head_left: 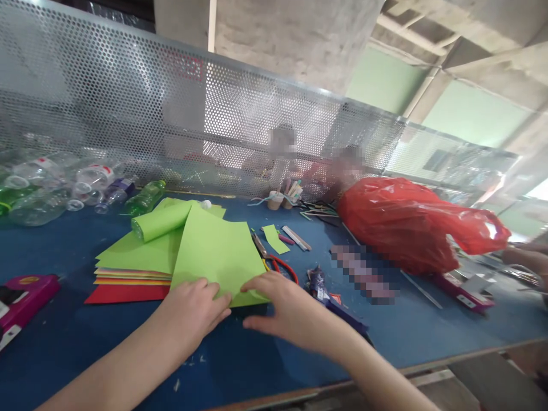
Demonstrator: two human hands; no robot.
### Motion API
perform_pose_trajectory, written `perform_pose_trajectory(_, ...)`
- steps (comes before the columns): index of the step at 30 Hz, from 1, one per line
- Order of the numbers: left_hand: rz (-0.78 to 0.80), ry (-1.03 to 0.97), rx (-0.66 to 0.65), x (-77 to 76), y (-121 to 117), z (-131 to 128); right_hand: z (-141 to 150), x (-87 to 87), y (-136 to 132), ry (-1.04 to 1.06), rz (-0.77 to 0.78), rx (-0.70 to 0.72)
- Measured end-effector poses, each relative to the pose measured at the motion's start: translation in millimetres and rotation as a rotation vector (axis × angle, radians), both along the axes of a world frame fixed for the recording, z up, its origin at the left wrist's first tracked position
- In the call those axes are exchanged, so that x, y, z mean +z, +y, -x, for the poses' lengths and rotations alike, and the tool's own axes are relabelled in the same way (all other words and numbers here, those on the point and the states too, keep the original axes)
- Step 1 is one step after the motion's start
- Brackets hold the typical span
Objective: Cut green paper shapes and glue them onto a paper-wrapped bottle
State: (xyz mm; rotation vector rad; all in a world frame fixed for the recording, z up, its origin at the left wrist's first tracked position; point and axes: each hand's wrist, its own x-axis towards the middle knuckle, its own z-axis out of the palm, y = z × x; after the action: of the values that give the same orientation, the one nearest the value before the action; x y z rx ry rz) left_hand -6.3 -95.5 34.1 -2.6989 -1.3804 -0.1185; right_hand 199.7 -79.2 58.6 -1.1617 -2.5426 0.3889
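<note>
A light green sheet of paper [218, 245] lies partly over a stack of coloured paper [137, 251], its right edge curving. My left hand [199, 305] has its fingers bent over the sheet's near edge, gripping it; the thumb is mostly hidden. At the near right corner, my right hand [285, 305] touches the paper with its fingers, the thumb held apart below. A rolled green paper [160, 222] rests on the stack. Just right of the sheet are scissors [276, 264] with orange and yellow handles, partly covered by it.
Plastic bottles [43, 200] lie at the back left. A magenta glue gun [28, 302] is at far left, a dark blue one [342, 314] beside my right hand. A red plastic bag [398, 220] stands at right. Cups of sticks [282, 197] stand near the perforated metal screen [184, 114].
</note>
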Motion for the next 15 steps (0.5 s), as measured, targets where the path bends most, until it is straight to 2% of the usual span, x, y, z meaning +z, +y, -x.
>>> perform_pose_trajectory(3, -0.05, -0.089, -0.038, -14.1, -21, 12, 1, -16.2, -33, -0.068, -0.014, -0.028)
perform_pose_trajectory(7, -0.09, -0.293, -0.108, -31.4, -48, 44, -5, -35.4, -49, 0.081, 0.003, -0.042)
perform_pose_trajectory(10, -0.119, -0.442, -0.083, -42.2, -60, 68, -10, -40.3, -54, 0.204, 0.019, -0.086)
perform_pose_trajectory(11, -0.105, -0.49, -0.023, -45.3, -63, 74, -11, -40.4, -56, 0.226, 0.03, -0.107)
perform_pose_trajectory(15, -0.072, -0.642, 0.091, -53.9, -68, 84, -13, -41.6, -63, 0.256, 0.034, -0.25)
